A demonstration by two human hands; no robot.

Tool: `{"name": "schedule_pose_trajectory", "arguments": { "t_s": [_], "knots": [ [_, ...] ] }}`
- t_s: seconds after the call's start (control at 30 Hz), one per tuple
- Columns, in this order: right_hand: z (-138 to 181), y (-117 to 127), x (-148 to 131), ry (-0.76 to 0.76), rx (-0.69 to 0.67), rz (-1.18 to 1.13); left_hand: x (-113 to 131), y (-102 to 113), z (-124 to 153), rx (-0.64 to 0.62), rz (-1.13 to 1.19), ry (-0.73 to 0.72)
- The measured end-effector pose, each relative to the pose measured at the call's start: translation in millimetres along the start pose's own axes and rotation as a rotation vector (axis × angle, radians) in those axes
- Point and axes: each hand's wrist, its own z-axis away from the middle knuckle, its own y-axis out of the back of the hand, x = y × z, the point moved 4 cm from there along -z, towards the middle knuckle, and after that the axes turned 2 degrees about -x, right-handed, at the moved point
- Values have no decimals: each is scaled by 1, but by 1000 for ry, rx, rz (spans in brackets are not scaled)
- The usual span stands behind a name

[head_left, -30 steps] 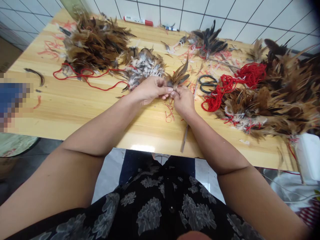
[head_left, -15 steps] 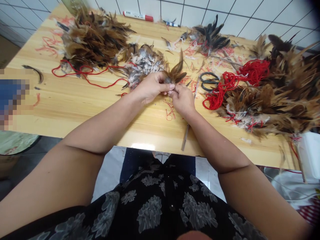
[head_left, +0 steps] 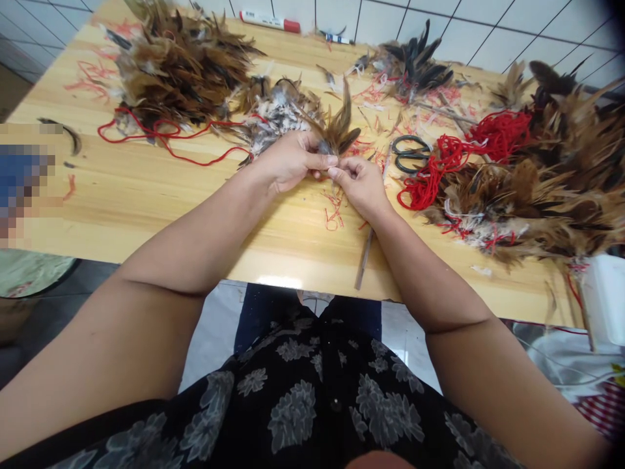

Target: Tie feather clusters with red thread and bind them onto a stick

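Two bare hands, head view: they are meeting over a pale yellow wooden table (head_left: pixel 146 202), thumb tips close together.
Left hand (head_left: pixel 294 161): it is almost closed, thumb and fingers pinching the base of a small bunch of brown and dark feathers (head_left: pixel 339 130).
Right hand (head_left: pixel 367 187): it is curling its fingers loosely, its thumb tip resting by the left thumb; whether it is gripping anything, I cannot tell.
Feather bunch: it is standing between the hands, tips pointing toward the tiled wall.
Beside the left hand: a pile of feathers with grey-white fluffy ends (head_left: pixel 286 114) is lying just behind the wrist; a large heap of brown feathers (head_left: pixel 180 71) is lying farther left, a loose red cord (head_left: pixel 168 136) trailing along its front.
Beside the right hand: black-handled scissors (head_left: pixel 411 154) are lying near a tangle of bright red cord (head_left: pixel 422 189), and a broad heap of brown feathers (head_left: pixel 527 202) is spreading beyond.
Under the right forearm: a thin grey-brown stick (head_left: pixel 363 260) is pointing toward the near edge.
Along the wall: a white marker with a red cap (head_left: pixel 269 21) is lying flat.
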Motion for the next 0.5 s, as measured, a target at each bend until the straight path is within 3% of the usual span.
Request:
{"name": "schedule_pose_trajectory", "arguments": {
  "t_s": [0.2, 0.5],
  "knots": [
    [-1, 2, -5, -48, 10, 106, 1, -7, 1, -52, 18, -10],
    [2, 9, -5, 0, 20, 129, 8, -15, 2, 33, 2, -57]
  ]
}}
